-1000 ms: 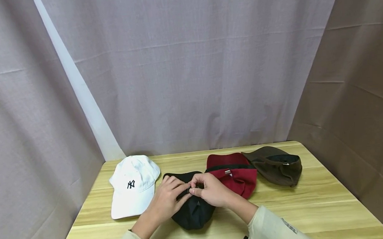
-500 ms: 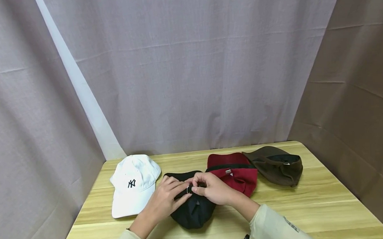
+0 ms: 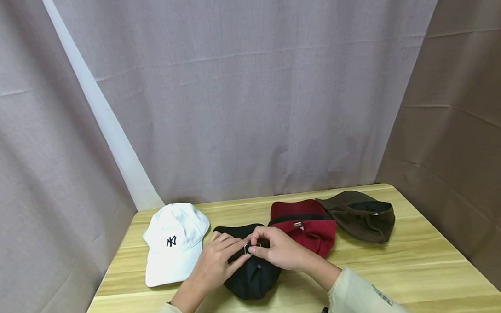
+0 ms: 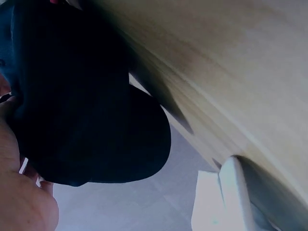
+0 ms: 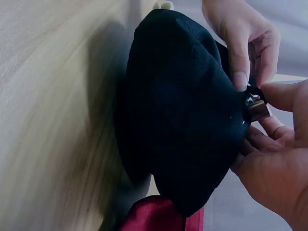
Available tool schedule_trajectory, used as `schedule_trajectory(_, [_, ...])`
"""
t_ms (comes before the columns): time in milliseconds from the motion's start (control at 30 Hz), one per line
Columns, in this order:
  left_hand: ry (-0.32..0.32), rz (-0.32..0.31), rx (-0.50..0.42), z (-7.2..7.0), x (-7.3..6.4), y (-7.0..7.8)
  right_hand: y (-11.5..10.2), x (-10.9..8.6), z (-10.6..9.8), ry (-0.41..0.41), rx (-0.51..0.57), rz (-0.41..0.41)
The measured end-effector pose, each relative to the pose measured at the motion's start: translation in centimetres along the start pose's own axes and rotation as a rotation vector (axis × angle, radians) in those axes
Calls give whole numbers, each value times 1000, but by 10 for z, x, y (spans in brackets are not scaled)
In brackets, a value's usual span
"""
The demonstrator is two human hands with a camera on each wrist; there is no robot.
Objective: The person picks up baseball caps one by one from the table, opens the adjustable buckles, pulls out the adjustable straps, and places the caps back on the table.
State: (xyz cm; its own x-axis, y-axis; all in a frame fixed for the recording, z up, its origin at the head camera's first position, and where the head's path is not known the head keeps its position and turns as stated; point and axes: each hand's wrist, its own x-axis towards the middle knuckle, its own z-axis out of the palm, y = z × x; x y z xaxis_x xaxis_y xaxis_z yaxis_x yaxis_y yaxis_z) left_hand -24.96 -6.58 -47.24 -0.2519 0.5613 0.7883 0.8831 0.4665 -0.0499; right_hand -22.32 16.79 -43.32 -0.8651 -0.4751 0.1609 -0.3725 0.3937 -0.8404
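A black cap (image 3: 252,283) lies on the table with its back strap toward me and its brim at the far side. My left hand (image 3: 216,260) grips the strap from the left, thumb below and fingers above. From the right, the thumb and forefinger of my right hand (image 3: 282,250) pinch the strap end beside the buckle. In the right wrist view the metal buckle (image 5: 259,111) sits between both hands' fingertips, with a small black loop of strap at it. The brim (image 4: 147,139) shows in the left wrist view; the cap's inside is hidden.
To the left is a white cap (image 3: 175,256) with a dark logo. A red cap (image 3: 315,232) lies right beside the black one, and a brown cap (image 3: 360,228) overlaps its edge. All rest on a wooden table (image 3: 387,280) before a grey curtain (image 3: 232,106).
My right fingertips have shifted slightly right along the strap, and the buckle shows more between the hands. Both hands keep hold of the cap, and the other caps stay put.
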Motion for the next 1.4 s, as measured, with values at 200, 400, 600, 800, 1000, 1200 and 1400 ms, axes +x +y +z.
schedule_trajectory(200, [11,-2,-3,4,-1,-1,-2,1,8,32,-88,-19])
schedule_trajectory(400, [0,-9,6,4,-1,-1,-5,2,13,37,-96,-23])
schedule_trajectory(600, [-5,-2,28,1,-1,-1,-6,3,16,67,-210,-45])
schedule_trajectory(800, [-6,8,38,-2,0,-3,-6,2,16,81,-242,-44])
schedule_trajectory(1000, [-14,-11,16,0,-1,-3,-5,1,14,83,-209,-31])
schedule_trajectory(1200, [-35,-22,11,0,0,-3,-1,1,12,72,-161,-6])
schedule_trajectory(1400, [-28,-17,-12,1,-1,-4,1,0,7,52,-105,-13])
